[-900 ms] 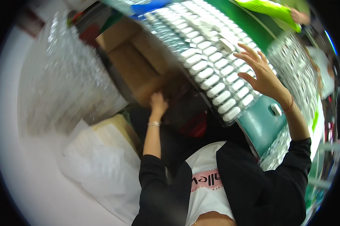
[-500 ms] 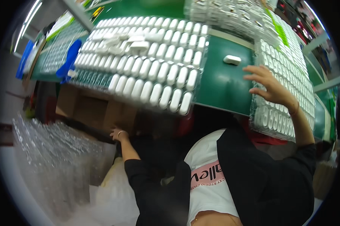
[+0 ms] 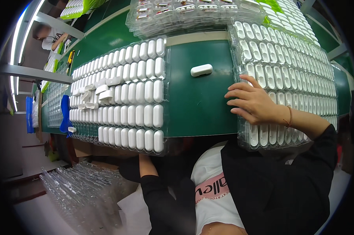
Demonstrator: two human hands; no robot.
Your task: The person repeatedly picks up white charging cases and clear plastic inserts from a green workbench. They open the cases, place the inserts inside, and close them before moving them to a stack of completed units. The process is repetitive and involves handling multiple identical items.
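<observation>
My right hand (image 3: 250,100), fingers spread and holding nothing, is at the left edge of a clear tray (image 3: 238,62) filled with rows of hollow white oval shells. A single white oval piece (image 3: 201,70) lies on the green table, left of that hand. Only my left forearm (image 3: 147,166) shows; the hand is hidden beneath the near edge of the left tray. That left clear tray (image 3: 166,90) carries rows of smooth white oval cases (image 3: 148,92). Several loose small white parts (image 3: 102,94) lie on top of them.
Stacked clear trays (image 3: 177,29) with small parts stand at the back. Below the table, at left, are a cardboard box (image 3: 92,149) and a bundle of clear plastic trays (image 3: 83,184). A blue object (image 3: 65,113) borders the left tray. Another person (image 3: 51,39) sits far left.
The view has turned, shifting the table's contents leftward. My left hand, seen earlier beside the cardboard box, has gone out of sight under the table edge. My right hand stays open by the right tray.
</observation>
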